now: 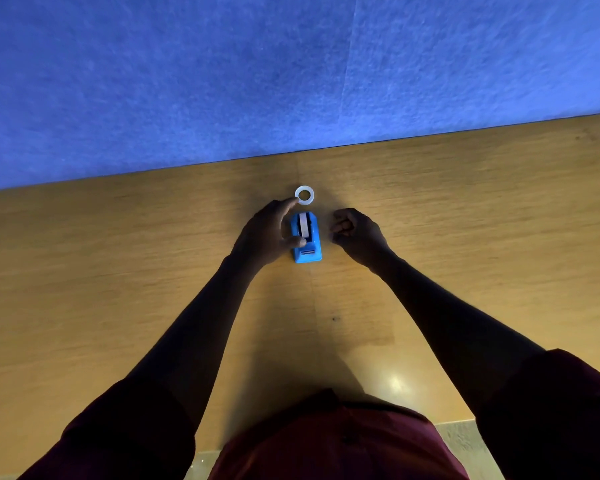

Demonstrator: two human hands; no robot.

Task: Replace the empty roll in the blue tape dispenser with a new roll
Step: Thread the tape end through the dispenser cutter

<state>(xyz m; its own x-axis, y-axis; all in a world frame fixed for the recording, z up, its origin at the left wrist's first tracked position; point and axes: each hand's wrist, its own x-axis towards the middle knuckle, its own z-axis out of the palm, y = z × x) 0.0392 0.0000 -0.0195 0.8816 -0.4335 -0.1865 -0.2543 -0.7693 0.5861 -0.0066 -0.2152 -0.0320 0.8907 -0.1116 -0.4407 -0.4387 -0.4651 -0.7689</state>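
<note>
A small blue tape dispenser (307,239) stands on the wooden table (118,271), its cutter end toward me. A white roll (303,225) sits upright in its slot. My left hand (269,233) is against the dispenser's left side, thumb touching its near left edge, index finger stretched toward a flat white tape ring (304,195) lying just behind the dispenser. My right hand (355,232) hovers a little to the right of the dispenser, its fingers curled into a loose fist with nothing visible in it.
A blue felt partition (291,71) rises along the table's far edge. The table's near edge runs under my dark red shirt (336,441). A bright light reflection lies on the wood at the lower right.
</note>
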